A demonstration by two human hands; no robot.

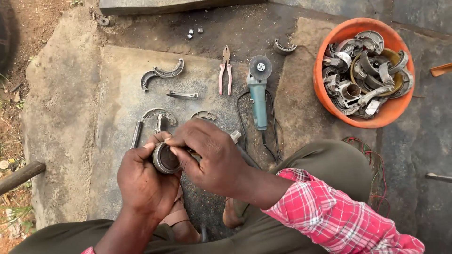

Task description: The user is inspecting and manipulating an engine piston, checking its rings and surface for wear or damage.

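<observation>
My left hand [143, 181] grips a short round metal ring [165, 159], a worn grey cylinder part, from below. My right hand [207, 157] reaches across from the right, its fingertips on the ring's upper rim, and seems to hold a thin tool whose pale tip [235, 136] sticks out behind the knuckles. Both hands hover above a flat stone slab [113, 103] between my knees. What lies under the hands is hidden.
On the slab lie curved brake shoes [162, 74], a metal bar [181, 95], pink-handled pliers [225, 73] and a teal angle grinder [258, 91] with its black cord. An orange tub [329, 94] of scrap metal parts stands at the right. Coloured wires [372, 160] lie by my right knee.
</observation>
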